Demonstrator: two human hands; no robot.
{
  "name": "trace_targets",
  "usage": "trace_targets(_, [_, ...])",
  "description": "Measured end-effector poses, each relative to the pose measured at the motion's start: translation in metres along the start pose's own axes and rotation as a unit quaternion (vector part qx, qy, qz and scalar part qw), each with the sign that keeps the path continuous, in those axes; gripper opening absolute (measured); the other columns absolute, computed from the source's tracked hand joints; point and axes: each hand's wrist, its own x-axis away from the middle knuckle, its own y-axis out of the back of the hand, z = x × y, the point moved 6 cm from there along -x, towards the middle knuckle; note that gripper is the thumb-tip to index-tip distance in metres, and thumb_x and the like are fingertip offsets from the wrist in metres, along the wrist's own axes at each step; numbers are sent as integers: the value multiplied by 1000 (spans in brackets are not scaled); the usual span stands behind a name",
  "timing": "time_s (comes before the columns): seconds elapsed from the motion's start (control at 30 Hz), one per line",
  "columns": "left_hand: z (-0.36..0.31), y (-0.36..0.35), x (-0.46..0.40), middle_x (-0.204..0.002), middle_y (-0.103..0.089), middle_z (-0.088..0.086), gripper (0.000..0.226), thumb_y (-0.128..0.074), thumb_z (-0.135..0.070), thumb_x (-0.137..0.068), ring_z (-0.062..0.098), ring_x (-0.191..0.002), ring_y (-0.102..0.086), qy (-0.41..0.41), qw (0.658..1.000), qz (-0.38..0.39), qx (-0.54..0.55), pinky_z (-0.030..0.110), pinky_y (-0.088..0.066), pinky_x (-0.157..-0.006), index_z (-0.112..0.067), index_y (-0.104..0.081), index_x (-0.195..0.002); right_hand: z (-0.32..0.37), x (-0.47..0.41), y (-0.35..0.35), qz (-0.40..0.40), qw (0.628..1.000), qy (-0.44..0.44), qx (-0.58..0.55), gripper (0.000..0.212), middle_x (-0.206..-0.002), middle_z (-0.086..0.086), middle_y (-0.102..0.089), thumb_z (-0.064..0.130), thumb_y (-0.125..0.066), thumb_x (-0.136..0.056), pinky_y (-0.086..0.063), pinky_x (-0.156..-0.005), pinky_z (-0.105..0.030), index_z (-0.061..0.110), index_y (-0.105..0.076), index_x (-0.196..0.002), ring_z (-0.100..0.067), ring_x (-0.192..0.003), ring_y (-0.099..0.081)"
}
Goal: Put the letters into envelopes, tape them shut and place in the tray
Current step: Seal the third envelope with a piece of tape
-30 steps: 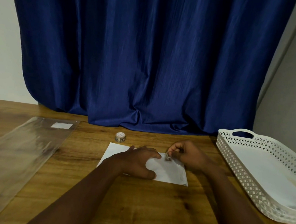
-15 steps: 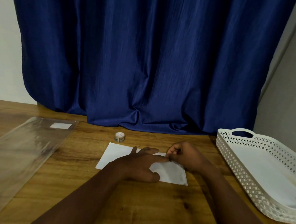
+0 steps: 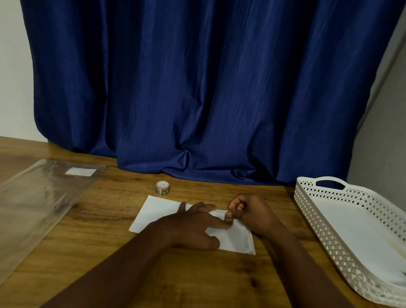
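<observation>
Here, plastic sleeve (image 3: 30, 206) lies far left of the hands. Tape roll (image 3: 162, 187) sits just beyond left hand (image 3: 191, 226), which presses flat, fingers straight, on envelope (image 3: 235, 238) on table (image 3: 190, 282). Right hand (image 3: 253, 213), fingers curled, pinches small tape piece (image 3: 228, 217) at envelope's edge. Tray (image 3: 333, 243) right of it.

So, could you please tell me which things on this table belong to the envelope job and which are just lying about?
Part of the job:
envelope, under the left hand and right hand
tape roll
white tray

Lying about:
clear plastic sleeve
blue curtain
</observation>
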Motion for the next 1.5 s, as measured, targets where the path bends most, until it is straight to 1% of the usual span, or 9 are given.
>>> trace_targets(0.23, [2, 1, -1, -172, -8, -8, 66, -63, -42, -92, 16, -158, 5, 2, 1000, -13, 15, 59, 10, -124, -56, -36, -151, 0, -2, -4, -41, 999, -20, 6, 11, -77, 9, -72, 12, -70, -91, -47, -64, -17, 21, -71, -85, 2, -71, -65])
trace_targets(0.37, [0, -1, -1, -172, -6, -7, 72, -59, -44, -93, 18, -158, 5, 1, 1000, -12, 0, 60, 8, -124, -57, -23, -154, -1, -1, 2, -13, 1000, -3, -9, 8, -82, 6, -74, 26, -68, -93, -55, -70, -26, 22, -73, -88, -8, -78, -68])
trace_targets(0.47, [0, -2, -1, -172, -3, -7, 79, -57, -45, -96, 19, -158, 6, 10, 1000, -4, -20, 59, 7, -125, -49, -11, -160, -2, 4, 5, 22, 997, 9, -67, 10, -81, 2, -74, 28, -78, -86, -53, -59, -21, 21, -74, -91, -5, -68, -65])
trace_targets(0.53, [3, -1, -2, -172, -2, -8, 75, -56, -47, -96, 17, -158, 8, 10, 1000, 0, -26, 58, 8, -125, -47, -17, -160, -3, 5, 2, 29, 996, -3, -79, 19, -76, 4, -70, 28, -85, -78, -46, -54, -17, 19, -74, -91, -1, -61, -59])
trace_targets(0.67, [4, 1, -2, -172, -6, -8, 69, -60, -46, -95, 15, -158, 6, 10, 1000, -2, 0, 54, 9, -126, -46, -30, -157, -4, -2, -5, 4, 999, -20, -49, 31, -72, -1, -63, 33, -91, -68, -44, -58, -26, 20, -71, -88, -9, -64, -54])
trace_targets(1.0, [-2, 1, 4, -171, -11, -10, 63, -61, -44, -95, 15, -158, 1, 0, 1000, -20, 9, 56, 9, -125, -48, -34, -152, -8, -6, -9, -46, 999, -23, -16, 8, -82, 1, -72, 26, -77, -85, -59, -81, -44, 24, -69, -85, -17, -81, -67])
trace_targets(1.17, [-3, -6, 1, -173, 2, -6, 71, -50, -48, -99, 22, -158, 12, 9, 999, -2, -33, 61, 11, -123, -56, -10, -157, -9, -2, 1, 1, 998, 6, -66, 14, -82, -1, -74, 37, -76, -86, -55, -69, -33, 23, -74, -88, -21, -79, -69])
trace_targets(1.27, [-4, -6, -1, -173, 5, -3, 67, -48, -48, -101, 23, -158, 15, 14, 999, 11, -50, 63, 12, -122, -54, -13, -158, -8, 0, -1, 45, 995, 14, -89, 23, -77, 4, -67, 29, -87, -75, -46, -59, -22, 22, -75, -93, -9, -67, -57])
trace_targets(1.5, [-6, -2, 0, -173, 2, -2, 64, -51, -46, -100, 23, -158, 13, 11, 999, 20, -37, 62, 11, -123, -56, -22, -156, -10, -5, -4, 27, 997, 2, -69, 23, -76, 3, -63, 22, -88, -73, -44, -62, -24, 23, -74, -91, -6, -67, -54])
